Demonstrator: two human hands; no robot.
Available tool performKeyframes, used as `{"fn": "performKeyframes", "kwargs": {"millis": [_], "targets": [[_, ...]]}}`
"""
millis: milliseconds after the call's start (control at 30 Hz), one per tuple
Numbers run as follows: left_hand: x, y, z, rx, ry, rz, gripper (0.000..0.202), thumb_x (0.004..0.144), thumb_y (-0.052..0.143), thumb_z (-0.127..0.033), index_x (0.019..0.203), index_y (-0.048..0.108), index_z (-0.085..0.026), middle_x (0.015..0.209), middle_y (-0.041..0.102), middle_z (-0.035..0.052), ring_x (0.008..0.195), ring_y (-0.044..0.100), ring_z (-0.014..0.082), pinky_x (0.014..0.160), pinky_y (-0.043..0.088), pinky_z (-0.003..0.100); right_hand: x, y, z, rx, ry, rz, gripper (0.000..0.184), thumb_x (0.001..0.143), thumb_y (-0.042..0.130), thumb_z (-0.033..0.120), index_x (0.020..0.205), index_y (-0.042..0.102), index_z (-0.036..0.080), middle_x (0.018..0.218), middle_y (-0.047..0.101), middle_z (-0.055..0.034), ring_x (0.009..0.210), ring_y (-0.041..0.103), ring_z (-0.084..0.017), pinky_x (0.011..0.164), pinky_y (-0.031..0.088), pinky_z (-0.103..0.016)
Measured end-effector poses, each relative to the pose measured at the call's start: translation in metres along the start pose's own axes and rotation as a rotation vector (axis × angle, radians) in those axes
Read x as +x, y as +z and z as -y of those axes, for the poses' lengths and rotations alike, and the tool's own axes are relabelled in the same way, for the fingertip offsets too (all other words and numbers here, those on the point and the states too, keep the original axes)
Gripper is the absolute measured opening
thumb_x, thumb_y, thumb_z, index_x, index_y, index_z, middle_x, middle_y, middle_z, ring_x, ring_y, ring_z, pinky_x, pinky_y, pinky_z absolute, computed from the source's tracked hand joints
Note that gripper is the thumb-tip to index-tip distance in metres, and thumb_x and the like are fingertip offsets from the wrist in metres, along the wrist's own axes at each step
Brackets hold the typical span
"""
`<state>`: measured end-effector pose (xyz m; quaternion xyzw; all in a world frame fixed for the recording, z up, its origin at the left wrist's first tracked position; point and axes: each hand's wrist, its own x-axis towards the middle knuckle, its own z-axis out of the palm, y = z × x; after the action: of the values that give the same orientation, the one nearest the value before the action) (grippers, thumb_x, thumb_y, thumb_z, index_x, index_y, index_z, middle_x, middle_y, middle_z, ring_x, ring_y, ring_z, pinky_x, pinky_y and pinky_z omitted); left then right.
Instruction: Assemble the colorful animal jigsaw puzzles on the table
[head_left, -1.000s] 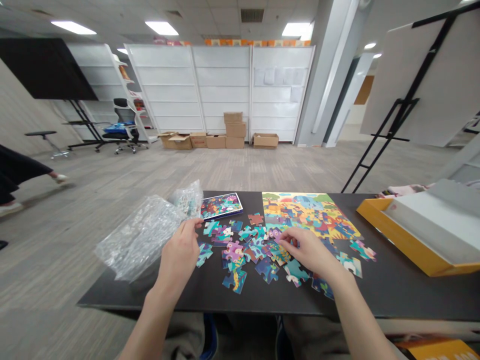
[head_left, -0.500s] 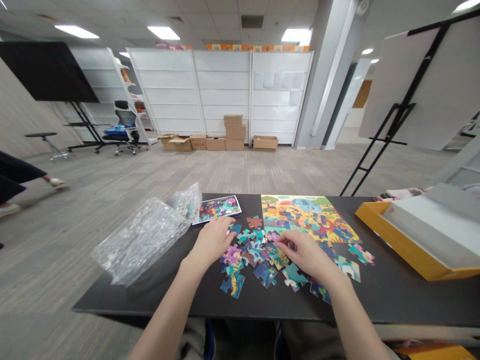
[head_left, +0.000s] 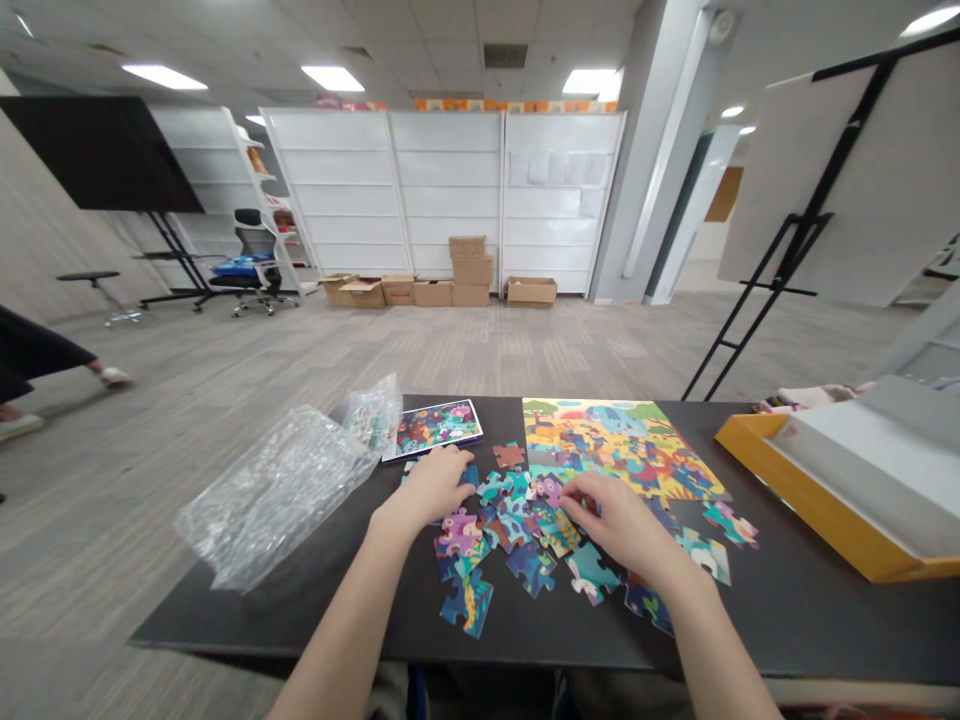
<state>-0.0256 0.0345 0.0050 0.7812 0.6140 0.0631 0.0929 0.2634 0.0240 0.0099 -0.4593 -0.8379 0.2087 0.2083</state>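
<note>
The left hand lies flat on the scattered puzzle pieces on the counter, the right hand curls over them, any grip unclear; light, stiff card, they lift best by the edges.

Puzzle pieces partly hidden under the hands, a person's legs cut off at left edge

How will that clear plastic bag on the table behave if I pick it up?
The clear plastic bag looks floppy, lying in loose creases. It is likely light for its bulk. It seems to hang past the table edge, so a push might slide it off.
</note>
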Motion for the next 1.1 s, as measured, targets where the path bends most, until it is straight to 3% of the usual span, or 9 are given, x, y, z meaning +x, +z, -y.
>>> {"fn": "performKeyframes", "kwargs": {"millis": [300, 567, 700, 833, 967, 1100], "targets": [[-0.003, -0.001, 0.001, -0.047, 0.012, -0.060, 0.032, 0.081, 0.069, -0.022, 0.112, 0.064, -0.017, 0.120, 0.065, 0.0122, 0.117, 0.059, 0.0286, 0.101, 0.045, 0.039, 0.000, 0.004, -0.004, -0.018, 0.002, 0.000, 0.019, 0.096, 0.054, 0.031, 0.089, 0.069, 0.022, 0.089, 0.071, -0.0044, 0.081, 0.065, -0.021, 0.073, 0.046, -0.032], [-0.016, -0.006, -0.004, -0.181, -0.005, -0.209, 0.008, 0.087, 0.059, -0.018, 0.093, 0.061, -0.023, 0.095, 0.072, 0.0033, 0.092, 0.067, 0.0235, 0.082, 0.046, 0.034, -0.002, 0.006, -0.004, -0.028, 0.008, 0.013, 0.018, 0.097, 0.054, 0.030, 0.090, 0.069, 0.022, 0.089, 0.072, -0.0049, 0.083, 0.066, -0.022, 0.077, 0.048, -0.033], [-0.023, -0.006, -0.012, -0.421, -0.001, -0.309, 0.005, 0.087, 0.060, -0.023, 0.092, 0.061, -0.024, 0.091, 0.071, 0.0015, 0.088, 0.068, 0.0211, 0.080, 0.048, 0.033, -0.001, 0.009, -0.006, -0.016, -0.009, -0.001, 0.017, 0.097, 0.056, 0.031, 0.090, 0.069, 0.023, 0.089, 0.072, -0.0043, 0.082, 0.066, -0.021, 0.076, 0.048, -0.032], [-0.021, -0.001, -0.025, -0.836, 0.004, -0.332, 0.016, 0.084, 0.062, -0.026, 0.099, 0.060, -0.022, 0.085, 0.069, 0.0011, 0.080, 0.069, 0.0176, 0.072, 0.053, 0.029, 0.000, 0.009, -0.004, 0.008, -0.029, -0.049, 0.019, 0.097, 0.055, 0.032, 0.090, 0.069, 0.022, 0.088, 0.072, -0.0042, 0.080, 0.066, -0.021, 0.075, 0.048, -0.032], [-0.017, -0.002, -0.038, -1.138, -0.035, -0.264, 0.025, 0.079, 0.069, -0.034, 0.096, 0.060, -0.019, 0.081, 0.069, 0.0012, 0.074, 0.069, 0.0161, 0.067, 0.056, 0.027, 0.000, 0.008, 0.010, 0.158, -0.035, -0.090, 0.020, 0.097, 0.054, 0.034, 0.092, 0.069, 0.022, 0.089, 0.073, -0.0040, 0.080, 0.066, -0.019, 0.075, 0.050, -0.031], [-0.019, -0.007, -0.051, -1.255, -0.056, -0.173, 0.032, 0.077, 0.074, -0.039, 0.098, 0.061, -0.018, 0.081, 0.071, 0.0023, 0.070, 0.070, 0.0159, 0.066, 0.059, 0.028, 0.002, 0.012, 0.020, 0.443, -0.017, -0.131, 0.020, 0.095, 0.057, 0.038, 0.104, 0.066, 0.023, 0.095, 0.073, -0.0044, 0.086, 0.069, -0.019, 0.076, 0.054, -0.031]]}}
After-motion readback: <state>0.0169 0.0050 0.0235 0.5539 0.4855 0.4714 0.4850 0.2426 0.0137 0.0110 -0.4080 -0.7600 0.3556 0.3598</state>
